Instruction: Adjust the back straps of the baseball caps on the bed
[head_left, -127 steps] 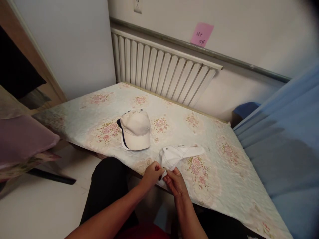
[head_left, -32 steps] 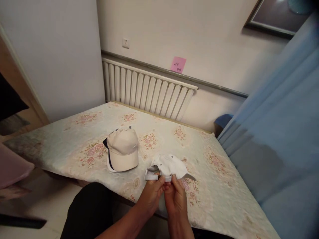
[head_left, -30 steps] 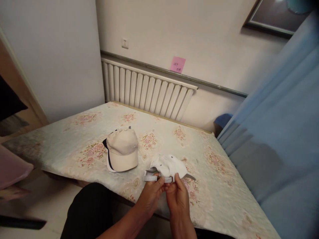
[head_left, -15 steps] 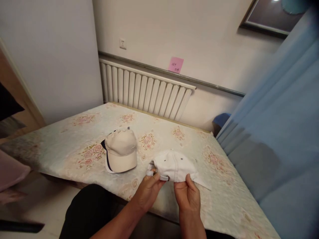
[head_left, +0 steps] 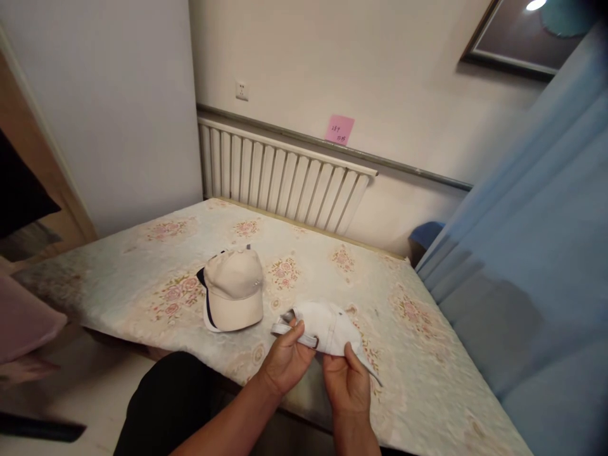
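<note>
A white baseball cap (head_left: 327, 326) is held between both my hands, just above the near edge of the bed. My left hand (head_left: 287, 358) pinches the cap's back strap near its metal buckle, thumb on top. Fingers of my right hand (head_left: 346, 380) grip the cap's lower rim, with the thumb outside and the other fingers underneath. The cap's brim points to the lower right. To the left, a beige baseball cap (head_left: 235, 285) lies stacked over a dark one and a white one, of which only edges show.
The floral-covered bed (head_left: 313, 253) reaches back to a radiator (head_left: 280, 174) on the wall. A blue curtain (head_left: 532, 266) hangs at the right. At the left edge, part of another person in pink clothing (head_left: 28, 320) shows beside the bed.
The white cap has turned and tipped, its brim swinging down toward me and more of its strap showing. My right hand has shifted slightly left and down with it.
</note>
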`<state>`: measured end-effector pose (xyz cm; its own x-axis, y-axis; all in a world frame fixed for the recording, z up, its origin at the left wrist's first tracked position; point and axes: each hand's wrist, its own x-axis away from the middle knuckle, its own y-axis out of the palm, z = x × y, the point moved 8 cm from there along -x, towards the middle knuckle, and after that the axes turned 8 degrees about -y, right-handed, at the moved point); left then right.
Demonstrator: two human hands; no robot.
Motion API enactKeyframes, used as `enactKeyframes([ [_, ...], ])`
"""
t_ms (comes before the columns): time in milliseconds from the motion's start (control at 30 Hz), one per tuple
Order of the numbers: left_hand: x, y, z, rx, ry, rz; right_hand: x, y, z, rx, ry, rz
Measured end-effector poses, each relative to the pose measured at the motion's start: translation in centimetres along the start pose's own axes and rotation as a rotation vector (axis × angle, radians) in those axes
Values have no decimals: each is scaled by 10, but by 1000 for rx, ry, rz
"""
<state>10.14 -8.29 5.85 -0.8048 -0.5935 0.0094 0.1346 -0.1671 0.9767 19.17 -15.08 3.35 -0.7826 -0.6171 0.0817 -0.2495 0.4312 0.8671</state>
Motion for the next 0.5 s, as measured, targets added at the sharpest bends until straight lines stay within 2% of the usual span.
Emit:
enactKeyframes([
  [167,-2,-8,0,40,-11,73,-4,-3,-7,-3,15,109],
  [300,-4,-8,2,8,16,77,-7,-7,-9,-16,57,175],
  [500,-9,-1,-2,-40,18,56,-19,-3,-25,10,-54,38],
])
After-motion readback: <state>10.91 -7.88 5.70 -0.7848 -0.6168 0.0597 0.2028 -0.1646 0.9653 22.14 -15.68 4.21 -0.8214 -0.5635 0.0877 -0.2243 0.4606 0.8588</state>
